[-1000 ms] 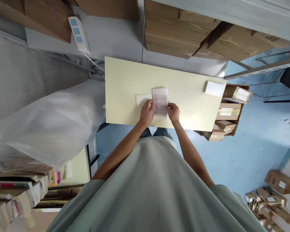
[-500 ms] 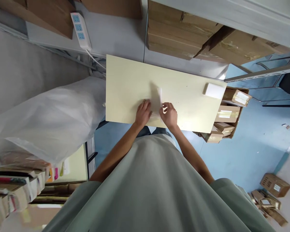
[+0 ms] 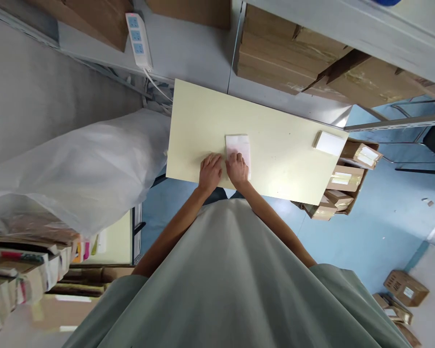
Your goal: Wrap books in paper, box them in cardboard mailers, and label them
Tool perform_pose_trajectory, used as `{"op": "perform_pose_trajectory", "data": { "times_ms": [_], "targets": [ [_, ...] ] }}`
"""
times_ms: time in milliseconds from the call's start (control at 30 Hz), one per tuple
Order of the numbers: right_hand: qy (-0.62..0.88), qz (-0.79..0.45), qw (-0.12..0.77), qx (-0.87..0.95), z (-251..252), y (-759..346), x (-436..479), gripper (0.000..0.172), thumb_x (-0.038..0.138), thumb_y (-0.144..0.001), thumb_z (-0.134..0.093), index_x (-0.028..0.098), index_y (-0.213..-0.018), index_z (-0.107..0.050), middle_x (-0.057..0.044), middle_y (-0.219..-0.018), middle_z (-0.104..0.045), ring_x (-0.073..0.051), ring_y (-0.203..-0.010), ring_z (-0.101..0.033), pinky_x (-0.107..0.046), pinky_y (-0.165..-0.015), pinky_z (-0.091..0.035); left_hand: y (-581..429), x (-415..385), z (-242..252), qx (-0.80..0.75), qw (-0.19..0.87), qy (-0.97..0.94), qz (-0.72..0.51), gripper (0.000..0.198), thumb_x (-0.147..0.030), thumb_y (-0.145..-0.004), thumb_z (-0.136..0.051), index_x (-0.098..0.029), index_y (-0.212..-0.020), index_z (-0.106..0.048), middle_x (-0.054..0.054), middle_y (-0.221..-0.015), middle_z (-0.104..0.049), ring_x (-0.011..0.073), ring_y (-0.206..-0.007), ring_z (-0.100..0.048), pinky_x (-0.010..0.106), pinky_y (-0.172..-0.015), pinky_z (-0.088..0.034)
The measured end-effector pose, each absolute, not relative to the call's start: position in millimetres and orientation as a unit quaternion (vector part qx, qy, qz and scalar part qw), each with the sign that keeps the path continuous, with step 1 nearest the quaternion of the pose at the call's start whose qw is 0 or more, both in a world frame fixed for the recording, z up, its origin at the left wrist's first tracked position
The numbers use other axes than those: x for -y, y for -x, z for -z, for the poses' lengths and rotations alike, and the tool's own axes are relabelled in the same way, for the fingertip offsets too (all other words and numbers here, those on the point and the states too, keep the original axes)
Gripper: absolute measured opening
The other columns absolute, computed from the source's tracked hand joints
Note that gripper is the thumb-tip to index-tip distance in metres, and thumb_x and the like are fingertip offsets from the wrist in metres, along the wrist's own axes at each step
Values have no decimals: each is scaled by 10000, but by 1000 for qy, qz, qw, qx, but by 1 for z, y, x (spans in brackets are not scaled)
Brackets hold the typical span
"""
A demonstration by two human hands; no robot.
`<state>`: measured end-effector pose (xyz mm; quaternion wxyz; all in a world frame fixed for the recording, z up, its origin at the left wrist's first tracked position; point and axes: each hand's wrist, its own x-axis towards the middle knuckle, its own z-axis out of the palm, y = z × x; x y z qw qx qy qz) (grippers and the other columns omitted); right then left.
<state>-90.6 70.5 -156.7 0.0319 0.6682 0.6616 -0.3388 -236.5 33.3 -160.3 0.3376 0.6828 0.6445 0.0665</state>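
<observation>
Head view: table point(image 3: 268, 130), pale yellow, across the person's front; working items near its front edge, presumably for easy reach.
Paper, pinkish-white: one rectangle point(image 3: 238, 142), flat on the table, long side running away from the body, probably squared this way to suit both hands.
Right hand point(image 3: 238, 167): palm down over the paper's lower left part, fingers bent, likely pressing it flat; whether anything is pinched, cannot tell.
Left hand point(image 3: 210, 169): palm down, fingers bent and close together, just left of the paper, perhaps steadying; its underside is hidden, so grip cannot be told.
White stack point(image 3: 329, 143): table's far right end, well apart from both hands, seemingly set aside for working room.
</observation>
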Motion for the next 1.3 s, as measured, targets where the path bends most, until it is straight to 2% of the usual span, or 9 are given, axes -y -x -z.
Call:
{"op": "perform_pose_trajectory", "data": {
  "times_ms": [100, 233, 367, 567, 767, 1067, 1300],
  "targets": [
    [-665, 355, -10, -657, 152, 67, -67, 223, 306, -1136, -552, 206, -1289, -679, -182, -1343, -706, -306, -1137, -732, -407, -878, -645, 230, -29, 160, -667, 357, -650, -72, 497, -180, -1050, -564, -197, -1540, -648, 183, -1576, -673, 354, -1499, -609, 543, -1286, -492],
    [-711, 344, -86, -607, 147, 23, -60, 293, 309, -1119, -556, 204, -1360, -686, -172, -1356, -700, -261, -1035, -754, -393, -889, -629, 216, -28, 161, -675, 383, -624, -93, 458, -223, -1081, -587, -197, -1537, -615, 187, -1531, -659, 320, -1342, -714, 456, -1176, -586],
    [-737, 375, -86, -556, 151, 1, -54, 366, 248, -1058, -577, 220, -1406, -687, -144, -1297, -729, -240, -943, -770, -385, -878, -617, 202, -30, 161, -674, 383, -628, -60, 451, -190, -1082, -589, -171, -1532, -603, 206, -1527, -626, 318, -1252, -752, 422, -1075, -626],
    [-762, 389, -101, -507, 152, 10, -50, 388, 204, -1002, -569, 217, -1365, -707, -119, -1217, -784, -244, -938, -780, -380, -892, -606, 200, -37, 160, -645, 399, -651, -34, 460, -146, -1085, -549, -182, -1542, -591, 205, -1519, -633, 328, -1268, -750, 383, -1012, -625],
    [-775, 387, -105, -488, 150, 52, -67, 358, 211, -1007, -604, 204, -1352, -699, -111, -1192, -806, -232, -935, -781, -377, -909, -602, 241, -59, 165, -640, 412, -646, -59, 529, -102, -1066, -477, -158, -1583, -569, 233, -1536, -629, 346, -1245, -759, 431, -1040, -625],
    [-763, 376, -108, -514, 167, 189, -152, 397, 142, -993, -583, 233, -1370, -667, -93, -1174, -799, -244, -1057, -747, -393, -985, -581, 368, -144, 172, -673, 337, -654, -78, 625, 0, -977, -477, -134, -1572, -615, 218, -1530, -631, 357, -1334, -716, 475, -1200, -579],
    [-773, 369, -89, -507, 151, 209, -165, 377, 130, -999, -591, 199, -1360, -674, -107, -1181, -811, -246, -1066, -755, -378, -981, -575, 383, -164, 169, -664, 355, -649, -108, 615, 23, -951, -508, -121, -1529, -657, 239, -1509, -650, 370, -1402, -687, 491, -1229, -568]
  ]
}}
